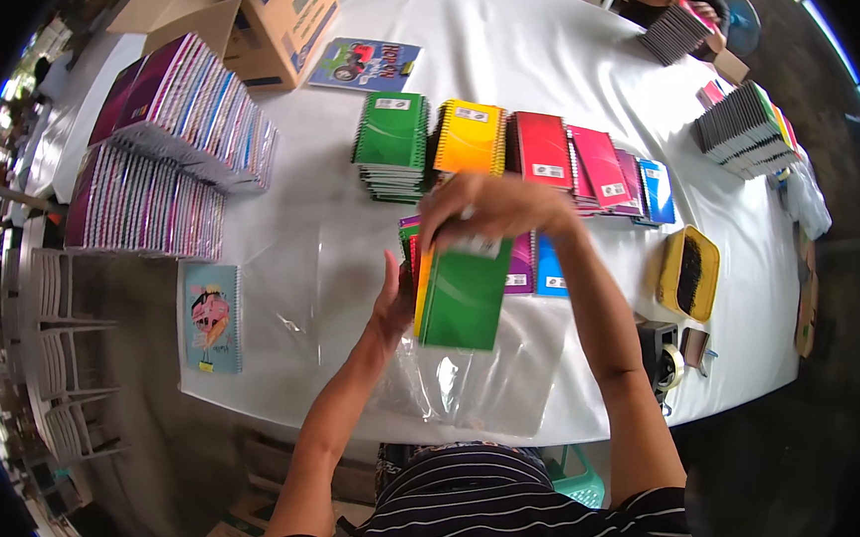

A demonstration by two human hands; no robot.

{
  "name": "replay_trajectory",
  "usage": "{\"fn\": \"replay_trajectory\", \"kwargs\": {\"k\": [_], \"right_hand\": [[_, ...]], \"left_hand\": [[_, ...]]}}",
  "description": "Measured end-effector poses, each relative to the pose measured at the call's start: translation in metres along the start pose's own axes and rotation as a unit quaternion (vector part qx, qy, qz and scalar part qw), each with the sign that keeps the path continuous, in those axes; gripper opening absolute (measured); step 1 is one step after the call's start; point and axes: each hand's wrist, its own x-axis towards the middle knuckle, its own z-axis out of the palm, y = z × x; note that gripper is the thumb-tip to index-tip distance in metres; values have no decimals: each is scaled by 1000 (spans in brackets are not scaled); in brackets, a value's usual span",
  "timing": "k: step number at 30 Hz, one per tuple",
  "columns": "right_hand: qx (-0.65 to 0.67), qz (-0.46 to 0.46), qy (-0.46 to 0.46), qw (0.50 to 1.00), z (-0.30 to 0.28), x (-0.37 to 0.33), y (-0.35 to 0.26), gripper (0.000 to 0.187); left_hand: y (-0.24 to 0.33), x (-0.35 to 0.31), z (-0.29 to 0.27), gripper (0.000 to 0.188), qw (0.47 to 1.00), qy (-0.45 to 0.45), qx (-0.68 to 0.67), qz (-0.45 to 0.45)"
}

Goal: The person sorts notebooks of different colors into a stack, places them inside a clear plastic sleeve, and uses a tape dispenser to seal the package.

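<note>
The right hand point(499, 206), blurred, bends over the top of a green notebook point(463, 301) and grips it, on the person's side of the yellow stack point(471, 137); a yellow notebook point(422, 303) and other coloured edges point(409, 235) show at the green one's left; the left hand point(396, 296) is at that edge, its thumb raised and apart, its fingers hidden, so I cannot tell whether they grip; a purple notebook point(521, 260) and a blue notebook point(553, 267) lie nearer the person than the yellow stack and to its right; a green stack point(392, 131) stands just left of the yellow stack, a red stack point(538, 146) just right; a yellow tray point(711, 273) of dark bits point(690, 272) sits well to its right; a cardboard box point(292, 24) stands beyond it, leftward.
</note>
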Motion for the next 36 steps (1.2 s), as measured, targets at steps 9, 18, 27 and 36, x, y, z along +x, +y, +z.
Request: {"fn": "replay_trajectory", "kwargs": {"k": [9,18,27,36], "right_hand": [[-56,67,539,838,-16,-210,144,23],[-126,614,543,559,-54,-376,233,65],[-308,321,577,685,-80,-389,180,17],[-277,47,90,955,59,-185,-6,31]], "left_hand": [[-42,-46,48,71,983,106,-9,-151],[-74,-52,86,73,991,96,7,-88],[-84,-27,108,73,990,127,6,-61],[-113,-5,110,76,981,-14,-181,-74]]}}
